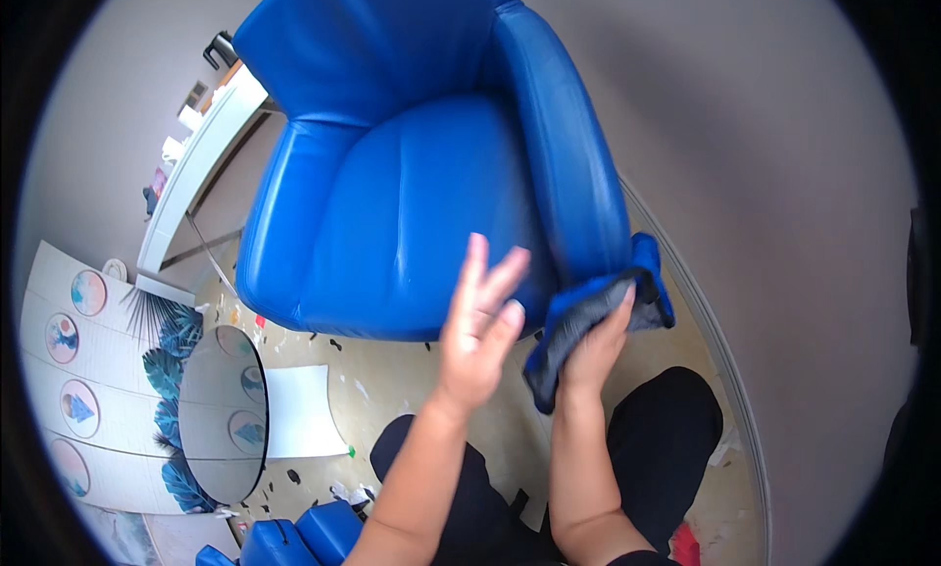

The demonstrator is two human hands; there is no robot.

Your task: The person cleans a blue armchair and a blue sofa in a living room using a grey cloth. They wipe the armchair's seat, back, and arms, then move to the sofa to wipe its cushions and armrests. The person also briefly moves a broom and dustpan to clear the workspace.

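Note:
A blue leather-look armchair [434, 176] fills the upper middle of the view, its seat facing me. My right hand [595, 353] grips a blue and black cloth-like piece [566, 331], which lies against the front end of the chair's right armrest [577, 162]. Part of that piece folds out past the armrest, and its exact kind is unclear. In front of the seat's lower edge my left hand [478, 338] is raised with fingers spread, holding nothing and slightly blurred.
A grey wall [757, 198] runs along the right, with a skirting board at its foot. Scraps litter the floor [360, 389]. To the left are a round mirror [224, 415], a white sheet [305, 412] and a white table [202, 151]. Blue upholstered pieces [301, 536] lie bottom left.

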